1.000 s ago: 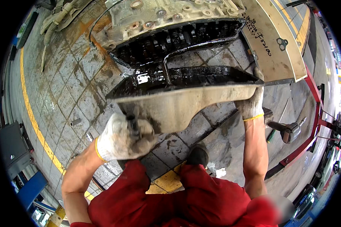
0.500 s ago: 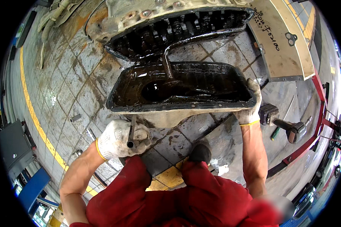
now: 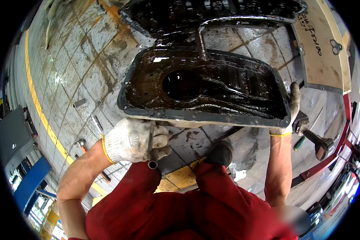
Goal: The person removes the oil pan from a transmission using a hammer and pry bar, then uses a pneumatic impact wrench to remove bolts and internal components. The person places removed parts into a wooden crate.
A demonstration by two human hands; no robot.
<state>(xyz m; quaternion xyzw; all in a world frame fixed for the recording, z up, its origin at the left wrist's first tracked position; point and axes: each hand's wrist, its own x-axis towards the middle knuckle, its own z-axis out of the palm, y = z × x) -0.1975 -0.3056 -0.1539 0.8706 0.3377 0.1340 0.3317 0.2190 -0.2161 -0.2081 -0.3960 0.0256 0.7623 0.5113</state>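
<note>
A large oil pan (image 3: 204, 116), dark and oily inside with a round deep well, is tilted toward me in front of my knees. My right hand (image 3: 294, 105), in a stained white knit glove, grips its right end, thumb along the rim. Below the near left edge, my gloved left hand (image 3: 134, 140) is closed around a metal tube (image 3: 151, 146), its hollow end pointing at me; the knuckles sit close under the rim. Behind the pan lies an oily engine block (image 3: 164, 20) with its underside exposed. A curved pickup pipe (image 3: 202, 42) reaches from it to the pan's far edge.
A beige panel (image 3: 328, 60) stands at the far right, beside a red metal frame (image 3: 328, 166). A cordless impact wrench (image 3: 322, 146) and a green-handled screwdriver (image 3: 299, 143) lie on the right. Another short tube (image 3: 79, 103) and an orange-handled tool (image 3: 83, 148) lie on the left floor tiles.
The oil pan has tipped further toward me, so more of its inside shows, and the pickup pipe's lower end now sits at its far edge. Both hands keep their holds; the view has shifted.
</note>
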